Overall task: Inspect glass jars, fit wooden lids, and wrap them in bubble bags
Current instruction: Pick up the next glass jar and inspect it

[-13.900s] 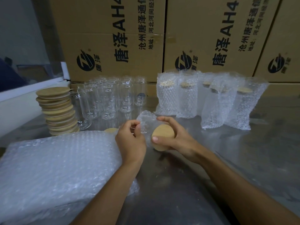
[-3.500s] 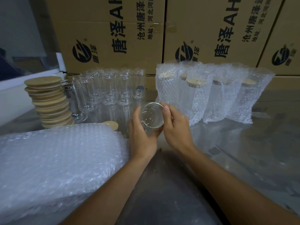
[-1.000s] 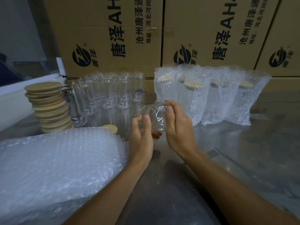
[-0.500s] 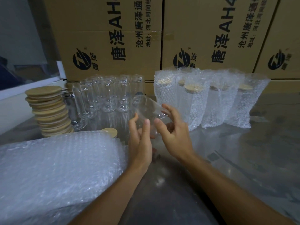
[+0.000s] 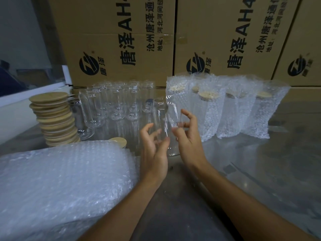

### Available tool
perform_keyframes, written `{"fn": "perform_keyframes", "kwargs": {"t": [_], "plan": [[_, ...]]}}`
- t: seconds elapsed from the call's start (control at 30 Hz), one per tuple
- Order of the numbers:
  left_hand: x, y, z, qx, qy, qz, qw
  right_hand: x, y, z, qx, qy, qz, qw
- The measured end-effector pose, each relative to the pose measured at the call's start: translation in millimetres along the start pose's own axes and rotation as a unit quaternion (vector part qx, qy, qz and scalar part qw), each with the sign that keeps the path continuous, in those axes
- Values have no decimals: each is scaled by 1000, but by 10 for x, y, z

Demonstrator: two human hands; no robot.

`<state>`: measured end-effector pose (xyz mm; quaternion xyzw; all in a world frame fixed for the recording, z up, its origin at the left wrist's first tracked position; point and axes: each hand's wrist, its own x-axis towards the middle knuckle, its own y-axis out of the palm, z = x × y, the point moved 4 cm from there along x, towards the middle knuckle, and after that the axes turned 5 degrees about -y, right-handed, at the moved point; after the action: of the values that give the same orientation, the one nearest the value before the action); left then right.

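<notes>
Grey, reflective metal tabletop [image 5: 260, 171]. At near left, a thick stack of clear bubble-wrap bags [image 5: 60, 180]; behind it a tall, leaning pile of round wooden lids [image 5: 53, 119] and one loose round wooden lid [image 5: 119, 141]. Further back, a cluster of empty clear glass jars [image 5: 118, 103]. At right, a row of upright lidded jars in bubble bags [image 5: 225, 108], backed by brown printed cardboard cartons [image 5: 121, 40].

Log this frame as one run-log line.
phase: inspect | left hand: fingertips on glass jar | right hand: fingers on same jar | jar: upright, no lid, unwrapped | lid stack: untouched
</notes>
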<state>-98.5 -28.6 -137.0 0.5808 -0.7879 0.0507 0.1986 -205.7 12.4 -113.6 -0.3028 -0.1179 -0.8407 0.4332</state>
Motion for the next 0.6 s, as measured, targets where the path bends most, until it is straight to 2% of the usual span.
{"fn": "perform_keyframes", "kwargs": {"t": [0.07,0.23,0.4,0.47,0.6], "plan": [[-3,-6,-1,3,9,5,1000,5,1,-27,-25,2,1,1000],[-18,31,-15,31,21,39,999,5,-16,-37,4,12,-16,1000],[-17,39,-19,60,32,38,997,14,11,40,6,-17,38,999],[-20,39,-5,69,25,43,996,15,7,32,12,-16,37,999],[-36,49,-34,61,31,47,997,43,-22,38,42,29,22,998]]}}
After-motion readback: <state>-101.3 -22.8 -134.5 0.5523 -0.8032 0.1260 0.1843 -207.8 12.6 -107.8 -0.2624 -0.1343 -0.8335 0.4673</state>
